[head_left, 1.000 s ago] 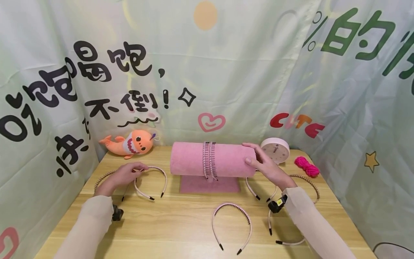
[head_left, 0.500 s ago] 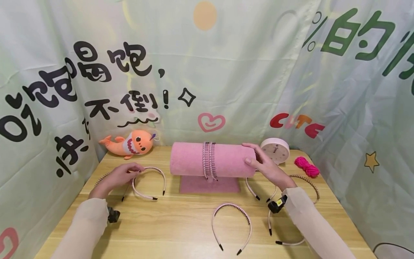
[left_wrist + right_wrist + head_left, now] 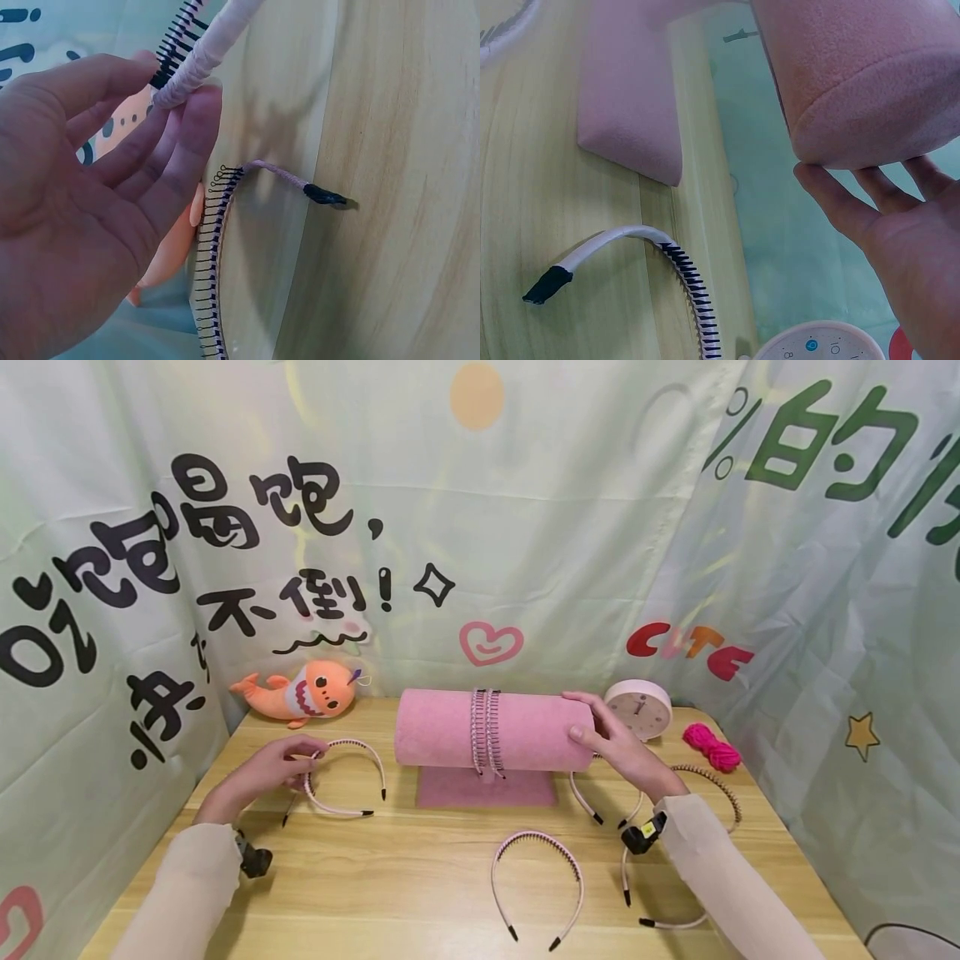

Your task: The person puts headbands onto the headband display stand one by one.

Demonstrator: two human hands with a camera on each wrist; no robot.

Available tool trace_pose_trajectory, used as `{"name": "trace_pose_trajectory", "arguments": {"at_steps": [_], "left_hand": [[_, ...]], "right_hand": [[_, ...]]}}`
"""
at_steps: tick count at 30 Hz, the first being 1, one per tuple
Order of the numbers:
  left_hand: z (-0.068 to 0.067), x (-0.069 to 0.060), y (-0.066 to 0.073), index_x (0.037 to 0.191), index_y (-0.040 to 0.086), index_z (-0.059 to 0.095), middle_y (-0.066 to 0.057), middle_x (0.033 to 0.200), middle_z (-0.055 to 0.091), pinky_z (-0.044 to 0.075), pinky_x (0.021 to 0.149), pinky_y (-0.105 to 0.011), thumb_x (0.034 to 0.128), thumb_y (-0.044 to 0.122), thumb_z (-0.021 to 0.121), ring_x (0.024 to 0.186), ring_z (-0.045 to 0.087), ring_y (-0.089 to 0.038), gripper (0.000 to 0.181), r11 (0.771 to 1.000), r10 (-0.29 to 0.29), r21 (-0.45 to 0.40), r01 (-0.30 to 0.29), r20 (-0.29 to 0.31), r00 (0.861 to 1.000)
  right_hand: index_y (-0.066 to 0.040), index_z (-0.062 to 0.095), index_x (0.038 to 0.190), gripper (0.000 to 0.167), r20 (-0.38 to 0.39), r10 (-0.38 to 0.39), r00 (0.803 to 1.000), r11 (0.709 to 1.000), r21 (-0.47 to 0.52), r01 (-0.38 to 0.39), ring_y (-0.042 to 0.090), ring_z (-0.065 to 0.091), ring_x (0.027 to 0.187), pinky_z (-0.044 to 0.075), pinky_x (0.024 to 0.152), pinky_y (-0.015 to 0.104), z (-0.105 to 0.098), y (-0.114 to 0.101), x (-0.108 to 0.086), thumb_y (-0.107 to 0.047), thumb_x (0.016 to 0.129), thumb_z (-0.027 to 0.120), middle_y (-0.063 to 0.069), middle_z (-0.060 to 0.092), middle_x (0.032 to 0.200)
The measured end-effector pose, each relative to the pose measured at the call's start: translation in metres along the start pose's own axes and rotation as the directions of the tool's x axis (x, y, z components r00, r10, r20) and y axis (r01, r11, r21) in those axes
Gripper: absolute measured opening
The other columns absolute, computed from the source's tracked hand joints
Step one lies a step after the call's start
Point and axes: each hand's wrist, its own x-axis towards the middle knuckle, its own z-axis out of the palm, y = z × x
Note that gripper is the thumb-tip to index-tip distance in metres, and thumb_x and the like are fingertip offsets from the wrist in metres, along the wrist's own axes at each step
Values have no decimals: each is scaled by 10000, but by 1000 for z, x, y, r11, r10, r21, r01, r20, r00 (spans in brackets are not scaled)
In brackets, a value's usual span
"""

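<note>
Between thumb and fingertips my left hand (image 3: pixel 273 768) pinches a pale pink headband (image 3: pixel 384 772) with black comb teeth, seen close in the left wrist view. Another headband (image 3: pixel 214 240) lies on the table behind that hand, which mostly hides it in the head view. My right hand (image 3: pixel 622 747) grips the right end of a pink plush headband stand (image 3: pixel 435 727), thumb on the front and fingers over the far side. Two toothed headbands sit side by side around the middle of its roll. The stand's flat base (image 3: pixel 450 789) rests on the table.
One headband (image 3: pixel 493 868) lies at the front centre. Several more, including a brown-toothed one (image 3: pixel 720 775), lie at the right, partly under my right arm. Along the back are an orange plush shark (image 3: pixel 322 689), a round clock (image 3: pixel 637 710) and bright pink yarn (image 3: pixel 711 747).
My left hand has drawn slightly left, and the headband it pinches has turned, its tips shifting and rising a little. The right hand and the stand stay in place.
</note>
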Motion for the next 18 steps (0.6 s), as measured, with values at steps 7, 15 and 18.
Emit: {"name": "trace_pose_trajectory", "arguments": {"at_steps": [7,15,18], "left_hand": [[-3,-4,-4,1519,-72,522,-334,1438,587,668,813,-354,1111,96,597,961,729,-256,448,997,23,-68,-22,9,1000],[-4,-5,-7,1589,-33,450,-335,1536,497,680,815,-389,1102,75,600,953,723,-260,521,991,3,-137,3,49,999],[-4,-5,-8,1581,-33,465,-331,1522,518,679,809,-370,1135,120,570,992,697,-258,483,992,-10,-124,13,26,1000]], "right_hand": [[-230,362,1666,568,0,5,1000,1000,2,-5,355,482,1423,584,1007,297,0,1,0,-242,1140,574,187,387,1672],[-232,357,1665,565,2,13,1000,1000,3,-13,348,494,1408,587,1004,306,0,1,0,-241,1142,570,192,392,1663],[-239,358,1664,564,1,14,1000,1000,3,-14,338,498,1409,587,1004,305,0,1,0,-244,1142,572,185,395,1662]]}}
